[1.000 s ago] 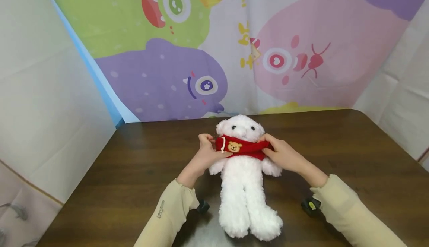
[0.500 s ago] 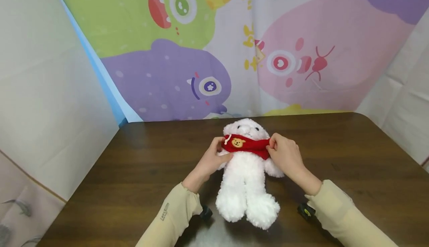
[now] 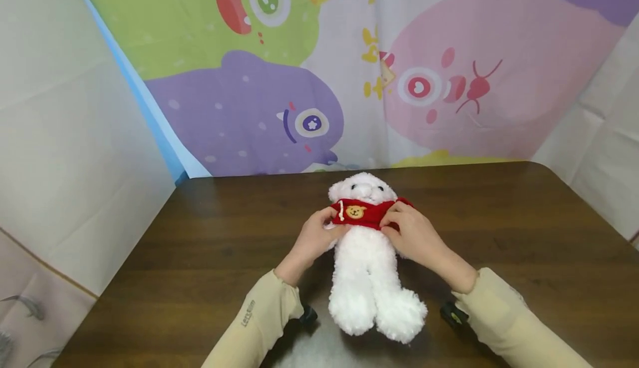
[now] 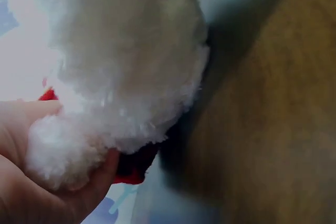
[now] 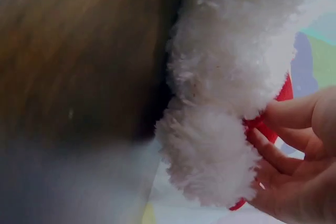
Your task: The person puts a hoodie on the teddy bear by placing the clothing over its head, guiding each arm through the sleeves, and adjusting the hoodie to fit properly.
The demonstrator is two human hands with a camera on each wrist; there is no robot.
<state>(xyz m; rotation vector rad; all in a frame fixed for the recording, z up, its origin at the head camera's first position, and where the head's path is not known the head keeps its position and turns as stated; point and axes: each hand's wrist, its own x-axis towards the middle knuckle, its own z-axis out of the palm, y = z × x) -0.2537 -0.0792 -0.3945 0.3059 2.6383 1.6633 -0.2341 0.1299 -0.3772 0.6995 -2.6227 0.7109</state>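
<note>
A white fluffy teddy bear (image 3: 366, 265) lies on its back, head at the far end and legs towards me. Around its upper chest is a bunched red sweater (image 3: 369, 218) with a bear-face patch and a white cord. My left hand (image 3: 315, 237) grips the sweater's left side, thumb along the lower edge. In the left wrist view, that hand curves around the bear's paw (image 4: 63, 153). My right hand (image 3: 416, 235) pinches the lower hem on the right. The right wrist view shows the red cloth (image 5: 268, 127) between thumb and fingers, beside the other paw (image 5: 210, 153).
A dark brown wooden table (image 3: 229, 235) lies under the bear. Behind it hangs a curtain (image 3: 359, 129) with cartoon monsters. Pale cloth walls (image 3: 75, 135) stand at both sides. Black wrist devices (image 3: 453, 313) sit below the sleeves.
My right hand has moved from the sweater's right end inward to its lower hem, first lifting the cloth. My left hand stays at the left side. The bear has shifted slightly.
</note>
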